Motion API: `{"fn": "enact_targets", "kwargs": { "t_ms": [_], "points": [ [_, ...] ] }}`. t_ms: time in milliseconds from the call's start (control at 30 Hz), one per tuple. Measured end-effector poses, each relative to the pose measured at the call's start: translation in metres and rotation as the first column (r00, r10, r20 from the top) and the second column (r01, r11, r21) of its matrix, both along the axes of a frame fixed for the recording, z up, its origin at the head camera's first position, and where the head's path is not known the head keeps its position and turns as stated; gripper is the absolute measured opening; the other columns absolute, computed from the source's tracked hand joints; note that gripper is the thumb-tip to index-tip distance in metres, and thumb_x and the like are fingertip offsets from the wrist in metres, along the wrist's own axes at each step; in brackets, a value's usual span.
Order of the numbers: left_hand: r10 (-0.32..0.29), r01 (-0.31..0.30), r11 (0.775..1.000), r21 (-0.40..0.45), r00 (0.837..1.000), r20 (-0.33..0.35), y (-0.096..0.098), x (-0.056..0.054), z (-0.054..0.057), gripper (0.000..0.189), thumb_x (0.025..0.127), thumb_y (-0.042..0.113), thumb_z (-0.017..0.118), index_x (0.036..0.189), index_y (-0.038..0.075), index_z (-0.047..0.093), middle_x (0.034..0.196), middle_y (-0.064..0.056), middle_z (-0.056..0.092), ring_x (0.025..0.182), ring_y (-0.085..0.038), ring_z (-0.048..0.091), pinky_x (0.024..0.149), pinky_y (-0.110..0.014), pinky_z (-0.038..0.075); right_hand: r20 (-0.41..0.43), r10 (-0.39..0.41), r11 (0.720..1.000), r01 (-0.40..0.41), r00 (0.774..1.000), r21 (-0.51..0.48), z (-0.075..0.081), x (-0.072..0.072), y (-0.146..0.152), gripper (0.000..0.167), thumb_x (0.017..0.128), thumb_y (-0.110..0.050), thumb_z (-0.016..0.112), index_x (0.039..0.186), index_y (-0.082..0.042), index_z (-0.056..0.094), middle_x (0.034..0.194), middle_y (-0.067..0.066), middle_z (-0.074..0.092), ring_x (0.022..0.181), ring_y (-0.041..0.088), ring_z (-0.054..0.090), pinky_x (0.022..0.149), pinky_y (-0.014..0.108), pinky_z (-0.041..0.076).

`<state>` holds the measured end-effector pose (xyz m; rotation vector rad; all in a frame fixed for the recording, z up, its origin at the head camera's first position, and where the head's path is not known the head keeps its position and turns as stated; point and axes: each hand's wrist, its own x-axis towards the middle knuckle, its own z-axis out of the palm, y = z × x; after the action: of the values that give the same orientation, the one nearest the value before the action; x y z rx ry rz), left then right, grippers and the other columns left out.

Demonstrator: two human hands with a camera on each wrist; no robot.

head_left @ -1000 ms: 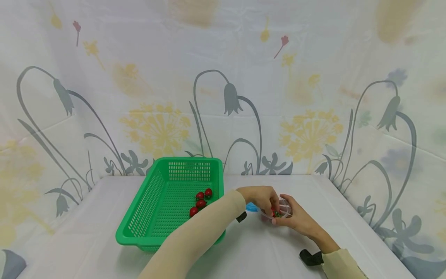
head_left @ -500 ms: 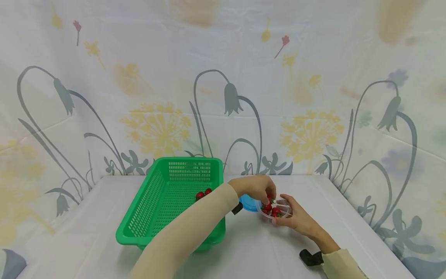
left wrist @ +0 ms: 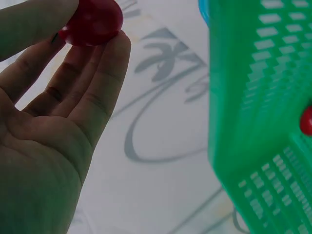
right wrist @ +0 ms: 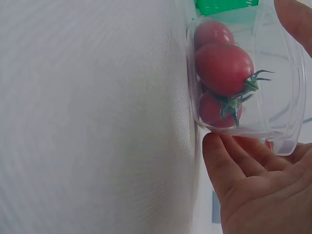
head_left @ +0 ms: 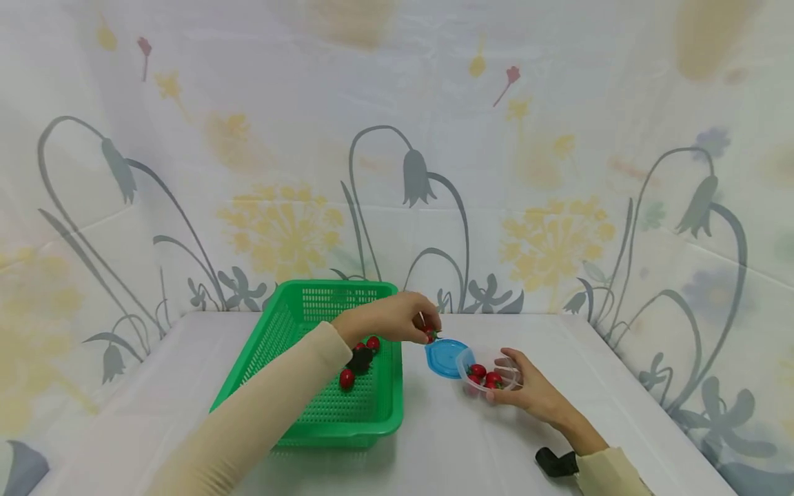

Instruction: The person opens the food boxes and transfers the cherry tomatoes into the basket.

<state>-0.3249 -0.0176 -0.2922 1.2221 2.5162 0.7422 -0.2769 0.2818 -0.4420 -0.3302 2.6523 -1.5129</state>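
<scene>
My left hand (head_left: 397, 318) pinches a red cherry tomato (left wrist: 95, 22) between thumb and fingertips, above the right rim of the green basket (head_left: 389, 419). In the head view that tomato is partly covered by the fingers. A clear plastic container (right wrist: 273, 109) stands at the right, with several cherry tomatoes (right wrist: 224, 69) inside, some with green stems. My right hand (head_left: 535, 391) grips its right side, thumb and fingers on opposite sides. A few more tomatoes (head_left: 347, 379) lie in the right part of the basket, partly hidden by the left wrist and its dark strap.
A round blue lid (head_left: 448, 359) lies on the white table between basket and container, close against the container's left side. Behind the table hangs a flower-printed cloth (head_left: 397, 83). The left forearm (head_left: 267, 406) reaches across the basket's front.
My left hand was inside the container; it has lifted out a tomato and moved left to the basket's right rim. The right hand stays on the container.
</scene>
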Motion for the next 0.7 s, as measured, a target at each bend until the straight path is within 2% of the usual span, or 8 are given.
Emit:
{"fn": "enact_targets", "kwargs": {
  "t_ms": [133, 333, 467, 600, 700],
  "points": [
    [0.046, -0.046, 0.998, 0.046, 0.999, 0.001, -0.032, -0.003, 0.000, 0.017, 0.088, 0.007, 0.067, 0.103, 0.014, 0.068, 0.102, 0.005, 0.060, 0.090, -0.008, 0.061, 0.076, -0.024, 0.052, -0.003, -0.008, 1.000, 0.008, 1.000, 0.007, -0.001, 0.001, 0.001, 0.096, 0.078, -0.029, 0.079, 0.147, -0.003, 0.017, 0.144, 0.023, 0.038, 0.130, 0.040, 0.041, 0.101, 0.050, 0.039],
    [0.119, -0.119, 0.993, 0.006, 0.993, -0.003, -0.066, -0.005, -0.006, 0.021, 0.088, 0.007, 0.067, 0.109, 0.013, 0.067, 0.106, 0.004, 0.062, 0.095, -0.012, 0.061, 0.080, -0.028, 0.051, -0.007, -0.002, 1.000, 0.003, 1.000, 0.006, -0.002, 0.000, 0.002, 0.096, 0.078, -0.029, 0.079, 0.147, -0.003, 0.018, 0.143, 0.023, 0.038, 0.129, 0.040, 0.042, 0.100, 0.050, 0.041],
    [0.134, -0.134, 0.991, -0.008, 0.991, 0.000, -0.080, -0.008, -0.018, 0.022, 0.088, 0.006, 0.067, 0.109, 0.013, 0.067, 0.107, 0.001, 0.063, 0.097, -0.016, 0.061, 0.080, -0.030, 0.051, -0.004, -0.004, 1.000, 0.004, 1.000, -0.001, -0.001, 0.000, 0.002, 0.096, 0.078, -0.028, 0.079, 0.147, -0.004, 0.018, 0.144, 0.022, 0.038, 0.129, 0.039, 0.042, 0.101, 0.049, 0.041],
    [0.148, -0.148, 0.989, -0.019, 0.989, 0.023, -0.089, -0.013, -0.035, 0.021, 0.087, 0.004, 0.067, 0.106, 0.014, 0.068, 0.108, -0.004, 0.065, 0.095, -0.019, 0.061, 0.076, -0.032, 0.052, -0.008, -0.002, 1.000, 0.002, 1.000, -0.002, 0.001, 0.001, 0.001, 0.095, 0.078, -0.028, 0.079, 0.147, -0.003, 0.018, 0.143, 0.023, 0.038, 0.129, 0.039, 0.042, 0.100, 0.048, 0.041],
    [0.152, -0.151, 0.987, -0.047, 0.988, 0.022, -0.093, -0.017, -0.047, 0.020, 0.087, 0.004, 0.067, 0.105, 0.011, 0.069, 0.107, -0.003, 0.064, 0.095, -0.020, 0.061, 0.075, -0.033, 0.052, -0.013, 0.002, 1.000, -0.002, 1.000, 0.001, 0.002, 0.001, 0.001, 0.096, 0.078, -0.029, 0.079, 0.147, -0.001, 0.018, 0.143, 0.024, 0.038, 0.129, 0.040, 0.043, 0.099, 0.048, 0.042]
  ]
}}
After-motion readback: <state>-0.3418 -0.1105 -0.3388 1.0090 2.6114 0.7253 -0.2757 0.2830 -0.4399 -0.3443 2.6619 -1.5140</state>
